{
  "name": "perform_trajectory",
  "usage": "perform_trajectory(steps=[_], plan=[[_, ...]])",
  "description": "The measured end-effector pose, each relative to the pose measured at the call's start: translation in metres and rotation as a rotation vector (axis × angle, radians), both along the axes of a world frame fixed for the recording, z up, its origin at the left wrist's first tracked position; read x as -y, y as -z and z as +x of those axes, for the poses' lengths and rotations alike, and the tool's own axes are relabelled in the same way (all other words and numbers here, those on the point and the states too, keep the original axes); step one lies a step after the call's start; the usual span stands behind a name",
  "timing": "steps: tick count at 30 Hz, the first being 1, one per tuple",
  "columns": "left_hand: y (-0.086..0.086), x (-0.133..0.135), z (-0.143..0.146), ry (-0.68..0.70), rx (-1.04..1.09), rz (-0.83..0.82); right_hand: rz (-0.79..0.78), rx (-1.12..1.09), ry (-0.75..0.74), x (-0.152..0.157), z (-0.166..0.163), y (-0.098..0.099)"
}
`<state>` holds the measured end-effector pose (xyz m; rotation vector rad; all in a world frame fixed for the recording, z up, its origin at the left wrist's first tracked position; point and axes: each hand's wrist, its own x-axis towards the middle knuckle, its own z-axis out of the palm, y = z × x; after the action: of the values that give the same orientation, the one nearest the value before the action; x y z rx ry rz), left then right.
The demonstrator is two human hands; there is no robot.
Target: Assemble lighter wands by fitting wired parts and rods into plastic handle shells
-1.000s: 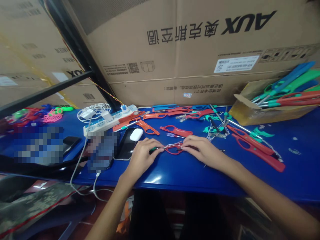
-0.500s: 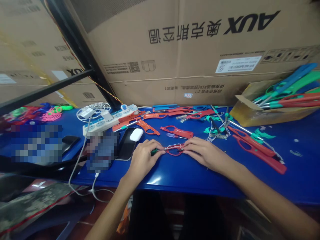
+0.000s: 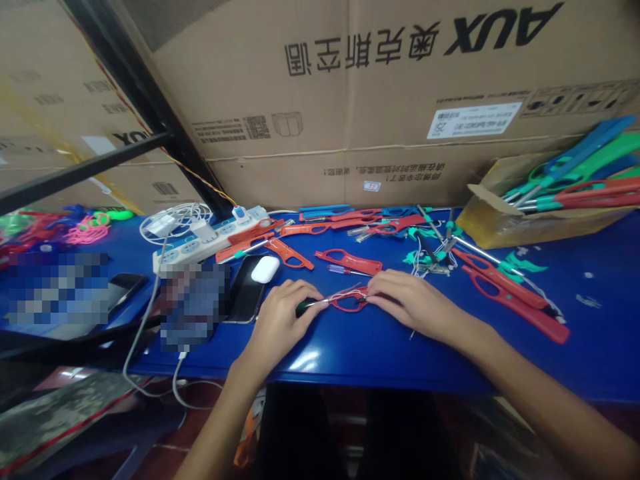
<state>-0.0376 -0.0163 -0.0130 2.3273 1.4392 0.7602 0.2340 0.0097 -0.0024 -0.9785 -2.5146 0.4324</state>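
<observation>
Both hands meet over the blue table near its front edge. My left hand (image 3: 283, 319) is closed, thumb and fingers pinching a thin metal rod with a dark green part (image 3: 306, 306). The rod reaches into a red lighter handle shell (image 3: 345, 307) with a looped opening, where thin white wires cross. My right hand (image 3: 407, 298) grips the shell's other end, and its fingertips hide that part. Behind the hands lie another red handle shell (image 3: 360, 263) and a small screwdriver with a purple handle (image 3: 340, 269).
More red-orange lighter parts (image 3: 520, 300) lie at right. Green-tipped rods with wires (image 3: 433, 250) are piled behind. An open carton (image 3: 500, 230) holds coloured lighters. At left are a phone (image 3: 245, 293) with a white earbud case (image 3: 265, 269), a power strip (image 3: 190, 250) and cables.
The view has shifted slightly. Both hands stay almost in place over the red shell, with small finger movements. A thin wire end now shows below my right hand.
</observation>
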Motion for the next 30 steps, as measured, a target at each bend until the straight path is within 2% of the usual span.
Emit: perform_trajectory(steps=[8, 17, 22, 30], plan=[[-0.0008, 0.0003, 0.0053, -0.042, 0.012, -0.037, -0.142, -0.031, -0.040, -0.0027, 0.0105, -0.0060], [-0.0003, 0.0025, 0.0025, 0.010, 0.025, 0.026, -0.141, -0.050, -0.038, -0.0013, 0.0061, -0.0075], [0.0000, 0.0005, 0.0039, 0.035, 0.025, 0.007, -0.138, -0.060, -0.034, 0.0000, 0.0029, -0.0080], [0.0017, 0.0026, -0.0003, 0.012, 0.021, 0.020, -0.142, -0.072, -0.040, -0.0017, 0.0032, -0.0066]])
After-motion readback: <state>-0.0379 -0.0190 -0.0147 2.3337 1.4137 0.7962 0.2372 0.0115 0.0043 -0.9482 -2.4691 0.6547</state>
